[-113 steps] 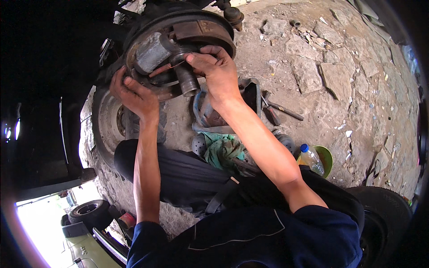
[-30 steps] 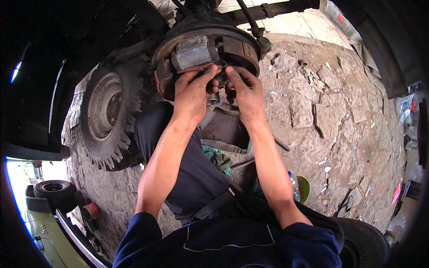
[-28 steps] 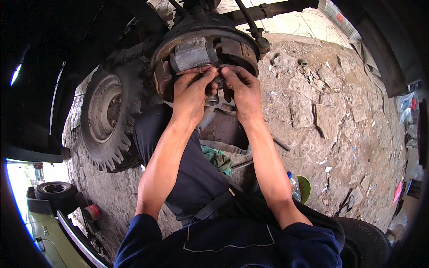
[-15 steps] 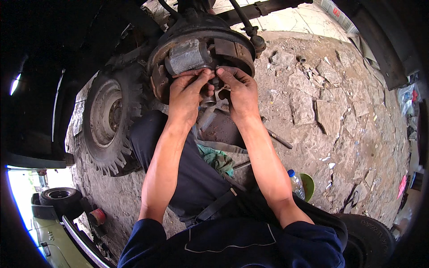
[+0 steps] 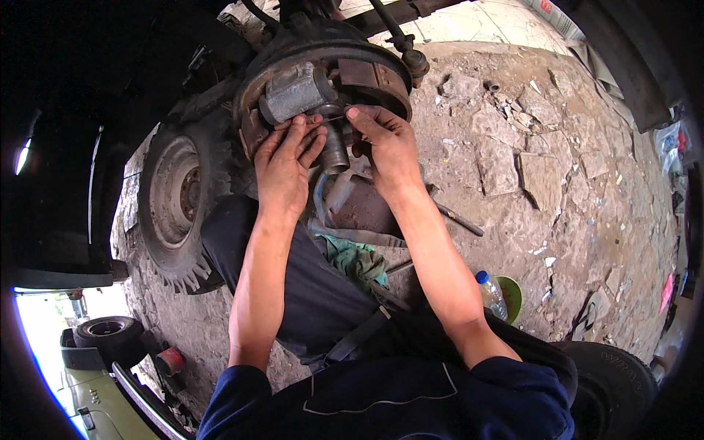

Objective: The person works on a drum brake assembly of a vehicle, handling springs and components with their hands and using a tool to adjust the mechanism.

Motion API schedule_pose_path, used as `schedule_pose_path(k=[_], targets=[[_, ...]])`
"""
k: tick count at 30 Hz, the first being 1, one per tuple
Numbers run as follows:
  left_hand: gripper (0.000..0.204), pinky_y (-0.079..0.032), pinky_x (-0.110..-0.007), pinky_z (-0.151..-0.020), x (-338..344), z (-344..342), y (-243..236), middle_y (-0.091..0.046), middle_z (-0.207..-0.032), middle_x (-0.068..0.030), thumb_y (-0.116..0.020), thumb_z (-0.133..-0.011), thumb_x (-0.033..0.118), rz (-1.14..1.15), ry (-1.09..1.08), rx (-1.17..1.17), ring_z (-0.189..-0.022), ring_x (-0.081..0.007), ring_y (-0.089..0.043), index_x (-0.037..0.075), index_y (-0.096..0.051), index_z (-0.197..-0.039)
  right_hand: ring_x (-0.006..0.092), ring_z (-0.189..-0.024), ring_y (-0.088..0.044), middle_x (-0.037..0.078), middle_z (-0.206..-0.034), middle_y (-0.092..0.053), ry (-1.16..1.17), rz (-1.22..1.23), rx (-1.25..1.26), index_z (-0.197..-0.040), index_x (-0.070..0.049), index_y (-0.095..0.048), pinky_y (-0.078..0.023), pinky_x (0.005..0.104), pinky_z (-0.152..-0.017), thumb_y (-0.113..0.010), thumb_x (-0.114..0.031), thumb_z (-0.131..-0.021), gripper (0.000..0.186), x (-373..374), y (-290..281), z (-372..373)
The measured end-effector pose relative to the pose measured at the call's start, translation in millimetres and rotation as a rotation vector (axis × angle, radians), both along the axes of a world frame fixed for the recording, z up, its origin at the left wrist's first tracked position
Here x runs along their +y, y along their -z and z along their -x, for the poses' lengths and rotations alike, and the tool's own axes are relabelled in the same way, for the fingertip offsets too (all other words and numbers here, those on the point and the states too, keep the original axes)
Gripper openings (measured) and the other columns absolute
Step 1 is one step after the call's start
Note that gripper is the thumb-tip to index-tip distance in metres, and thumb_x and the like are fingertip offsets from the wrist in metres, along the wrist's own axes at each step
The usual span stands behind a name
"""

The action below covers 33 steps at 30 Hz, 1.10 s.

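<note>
A brake assembly on an axle end stands in front of me, with a rusty round backing plate [image 5: 257, 92] and a curved brake shoe [image 5: 367, 77]. A grey metal cylinder [image 5: 297, 92] is fixed inside it. From the centre a bare steel spindle [image 5: 335, 152] points toward me. My left hand [image 5: 284, 161] is at the spindle's left, just under the grey cylinder, fingers apart and fingertips near the plate. On the other side my right hand [image 5: 385, 139] pinches a thin metal piece [image 5: 335, 118] that lies across the top of the spindle. Its curled fingers are partly hidden.
A green cloth [image 5: 356, 262] and a metal bar [image 5: 460, 220] lie below the hub. By my right forearm are a plastic bottle [image 5: 493, 295] and a green bowl [image 5: 511, 299]. A knobbly wheel [image 5: 174, 191] stands at left; broken paving stones [image 5: 546, 180] cover the right.
My left hand has loosened its pinch and moved left and slightly down, so more of the spindle shows. The right hand stays near the same spot, still pinching. The whole view shifted slightly.
</note>
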<state>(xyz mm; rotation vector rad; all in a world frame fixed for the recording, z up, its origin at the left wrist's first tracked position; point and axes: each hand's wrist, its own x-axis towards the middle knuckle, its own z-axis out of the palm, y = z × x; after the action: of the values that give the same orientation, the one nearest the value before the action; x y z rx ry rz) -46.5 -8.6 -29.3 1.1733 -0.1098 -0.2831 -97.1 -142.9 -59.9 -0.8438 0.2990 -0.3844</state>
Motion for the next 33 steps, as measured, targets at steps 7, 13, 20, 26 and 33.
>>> schedule_pose_path(k=[7, 13, 20, 26, 33], targets=[[0.018, -0.057, -0.028, -0.083, 7, -9, 5, -0.066, -0.104, -0.0158, -0.057, -0.097, 0.012, -0.01, 0.06, -0.032, -0.093, -0.0203, -0.066, -0.004, -0.06, -0.105, 0.011, -0.07, -0.056, 0.004, -0.077, -0.067, -0.139, 0.705, 0.171, -0.092, -0.001, -0.071, -0.045, 0.0269, -0.065, -0.07, -0.032, -0.088, 0.031, -78, 29, 25], [0.019, -0.056, -0.027, -0.084, 9, -7, 0, -0.065, -0.104, -0.0153, -0.057, -0.097, 0.012, -0.028, 0.076, -0.026, -0.093, -0.0197, -0.066, -0.005, -0.06, -0.105, 0.0352, -0.097, -0.067, 0.022, -0.103, -0.068, -0.599, 1.497, 0.832, -0.1, -0.002, -0.071, -0.052, 0.0423, -0.086, -0.068, -0.039, -0.08, 0.043, -159, 139, 51], [0.02, -0.055, -0.026, -0.083, 5, -7, 1, -0.066, -0.106, -0.0137, -0.057, -0.097, 0.014, -0.038, 0.077, -0.016, -0.095, -0.0178, -0.065, -0.003, -0.061, -0.107, 0.0327, -0.104, -0.064, 0.016, -0.107, -0.068, -0.872, 1.472, 0.924, -0.101, -0.007, -0.07, -0.052, 0.0412, -0.087, -0.08, -0.034, -0.067, 0.044, -152, 288, 104], [0.021, -0.055, -0.026, -0.081, 5, -7, 2, -0.066, -0.107, -0.0145, -0.057, -0.096, 0.014, -0.031, 0.056, -0.028, -0.095, -0.0188, -0.065, -0.003, -0.061, -0.108, 0.0355, -0.103, -0.065, 0.02, -0.107, -0.068, -0.714, 1.477, 1.099, -0.106, -0.009, -0.068, -0.052, 0.0456, -0.086, -0.06, -0.05, -0.082, 0.049, -121, 276, 100], [0.021, -0.056, -0.028, -0.078, 0, -4, 0, -0.066, -0.103, -0.0135, -0.059, -0.096, 0.014, -0.016, 0.038, -0.01, -0.09, -0.0183, -0.065, -0.003, -0.061, -0.107, 0.0378, -0.095, -0.067, 0.026, -0.098, -0.068, -0.473, 1.536, 1.095, -0.103, -0.003, -0.067, -0.054, 0.0469, -0.082, -0.056, -0.039, -0.084, 0.042, -95, 295, 104]])
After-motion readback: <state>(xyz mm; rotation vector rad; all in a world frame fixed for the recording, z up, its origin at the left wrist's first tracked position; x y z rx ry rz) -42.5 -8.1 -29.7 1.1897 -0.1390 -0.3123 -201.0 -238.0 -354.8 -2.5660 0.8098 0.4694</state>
